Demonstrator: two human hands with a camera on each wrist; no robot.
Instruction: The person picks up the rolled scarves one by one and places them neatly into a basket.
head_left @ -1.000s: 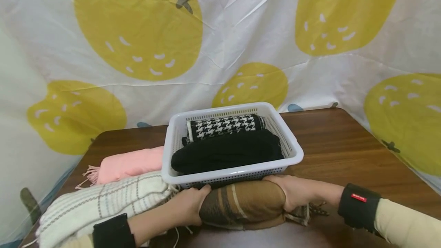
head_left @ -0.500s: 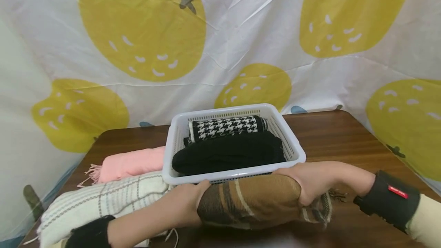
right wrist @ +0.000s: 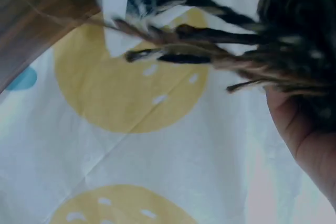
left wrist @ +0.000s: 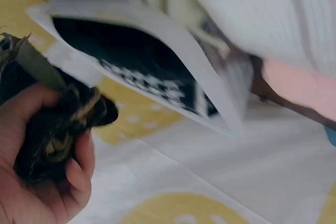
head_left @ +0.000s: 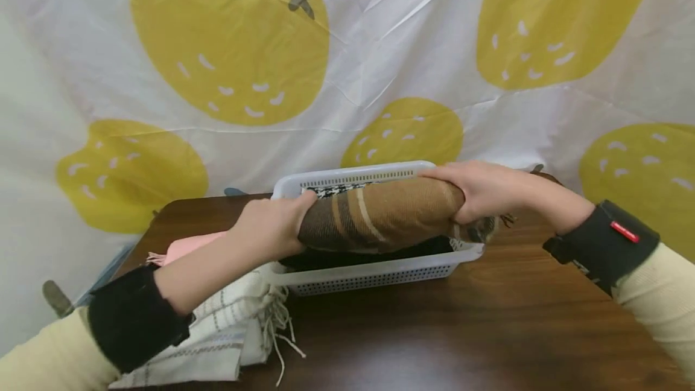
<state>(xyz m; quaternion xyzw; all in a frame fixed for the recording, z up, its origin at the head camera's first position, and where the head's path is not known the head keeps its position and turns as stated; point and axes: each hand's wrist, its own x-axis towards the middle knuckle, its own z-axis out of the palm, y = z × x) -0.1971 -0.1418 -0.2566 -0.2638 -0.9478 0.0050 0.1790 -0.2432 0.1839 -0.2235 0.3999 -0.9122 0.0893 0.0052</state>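
A rolled brown plaid scarf (head_left: pixel 391 213) hangs over the white plastic basket (head_left: pixel 369 276), held between both hands. My left hand (head_left: pixel 274 225) grips its dark striped end; in the left wrist view, thumb and fingers curl round the rolled end (left wrist: pixel 47 145). At the tan end, my right hand (head_left: pixel 483 192) grips the roll from above. Twisted fringe (right wrist: pixel 210 51) sticks out past that hand in the right wrist view. Inside the basket lie a black rolled cloth (head_left: pixel 374 256) and a black-and-white houndstooth one (head_left: pixel 333 190), both largely hidden beneath the scarf.
Left of the basket, a white striped scarf (head_left: pixel 217 330) with loose fringe lies on the brown table (head_left: pixel 434 336). A pink scarf (head_left: pixel 190 245) sits behind it, partly covered by my left forearm. A white curtain with yellow fruit prints (head_left: pixel 374 65) hangs behind the table.
Both hands have lifted the brown plaid scarf from in front of the basket, up and forward, until it is above the basket. The basket and its contents look unmoved.
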